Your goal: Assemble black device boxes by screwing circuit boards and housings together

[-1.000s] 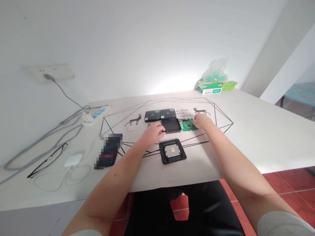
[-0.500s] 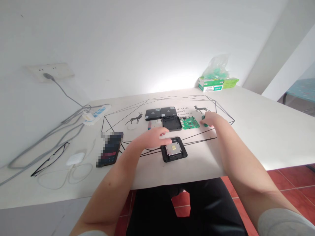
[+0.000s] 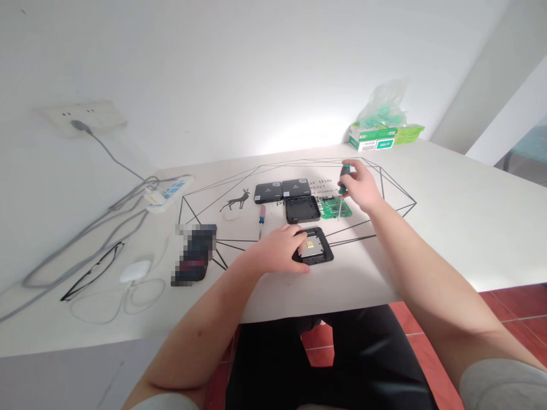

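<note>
My left hand [image 3: 280, 249] rests on the left edge of an opened black device shell [image 3: 318, 250] with a metal plate inside, its fingers curled around that edge. My right hand [image 3: 360, 188] is raised above the table and closed on a green-handled screwdriver [image 3: 342, 183], whose shaft points down toward a green circuit board [image 3: 335, 208]. An empty black case half [image 3: 302, 209] lies beside the board. Behind it sit two closed black boxes [image 3: 282, 190]. A second screwdriver [image 3: 261, 218] with a red and blue handle lies left of the case half.
A blurred phone [image 3: 194, 261], glasses [image 3: 92, 269], a white earbud case [image 3: 135, 271] with cable and a power strip [image 3: 167, 193] with grey cords lie at the left. A green box and plastic bag [image 3: 382, 134] stand at the back right. The white table [image 3: 448, 222] ends near my lap.
My right hand picked up the green screwdriver from beside the circuit board and lifted it. My left hand moved from the case half down onto the opened shell, uncovering the red-blue screwdriver.
</note>
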Demonstrator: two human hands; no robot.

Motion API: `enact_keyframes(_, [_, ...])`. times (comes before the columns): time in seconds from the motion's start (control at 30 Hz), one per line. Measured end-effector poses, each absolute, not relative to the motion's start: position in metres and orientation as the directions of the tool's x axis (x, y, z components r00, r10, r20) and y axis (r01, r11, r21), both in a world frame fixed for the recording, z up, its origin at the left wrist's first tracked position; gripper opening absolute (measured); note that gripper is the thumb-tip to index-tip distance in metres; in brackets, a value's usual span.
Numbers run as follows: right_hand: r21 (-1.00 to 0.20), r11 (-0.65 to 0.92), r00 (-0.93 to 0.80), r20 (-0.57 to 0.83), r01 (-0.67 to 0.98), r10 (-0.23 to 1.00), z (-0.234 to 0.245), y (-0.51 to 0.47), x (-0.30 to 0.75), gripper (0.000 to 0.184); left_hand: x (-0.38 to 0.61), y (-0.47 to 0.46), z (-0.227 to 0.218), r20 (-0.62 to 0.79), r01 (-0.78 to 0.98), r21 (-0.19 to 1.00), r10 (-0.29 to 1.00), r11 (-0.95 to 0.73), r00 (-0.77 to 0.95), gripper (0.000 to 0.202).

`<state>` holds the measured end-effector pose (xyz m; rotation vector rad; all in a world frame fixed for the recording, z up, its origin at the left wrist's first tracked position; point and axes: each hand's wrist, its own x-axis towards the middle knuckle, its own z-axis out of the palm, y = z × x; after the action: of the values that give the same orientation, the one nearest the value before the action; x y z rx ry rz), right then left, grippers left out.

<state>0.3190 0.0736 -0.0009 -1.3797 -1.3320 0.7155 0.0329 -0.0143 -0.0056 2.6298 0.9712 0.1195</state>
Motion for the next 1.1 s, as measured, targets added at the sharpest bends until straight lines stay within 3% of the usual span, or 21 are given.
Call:
enact_keyframes(0.17, [-0.928, 0.275, 0.089, 0.305, 0.250, 0.948, -0.003, 0.052, 0.272, 0.054, 0.035, -0.010, -0.007, -0.032, 0.643, 0.351, 0.677, -0.681, 0.735, 0.033])
enact_keyframes(0.3, [-0.858, 0.497, 0.026, 0.504, 0.132, 0.863, -0.017, 0.044, 0.251, 0.053, 0.034, -0.003, -0.014, 0.002, 0.632, 0.374, 0.682, -0.679, 0.731, 0.037])
enact_keyframes(0.4, [-0.807, 0.579, -0.029, 0.580, 0.114, 0.814, -0.027, 0.039, 0.241, 0.050, 0.032, 0.000, -0.022, 0.030, 0.633, 0.369, 0.689, -0.681, 0.724, 0.040])
enact_keyframes(0.57, [-0.745, 0.643, -0.119, 0.632, 0.177, 0.765, -0.030, 0.027, 0.226, 0.051, 0.029, -0.010, -0.039, 0.056, 0.702, 0.337, 0.758, -0.627, 0.650, 0.068])
enact_keyframes(0.83, [-0.624, 0.723, -0.178, 0.707, 0.298, 0.684, -0.027, 0.017, 0.219, 0.052, 0.023, -0.037, -0.055, -0.040, 0.835, 0.300, 0.869, -0.461, 0.494, 0.083])
enact_keyframes(1.1, [-0.629, 0.709, -0.181, 0.694, 0.319, 0.697, -0.028, 0.020, 0.223, 0.051, 0.030, -0.040, -0.056, -0.090, 0.901, 0.231, 0.914, -0.368, 0.396, 0.088])
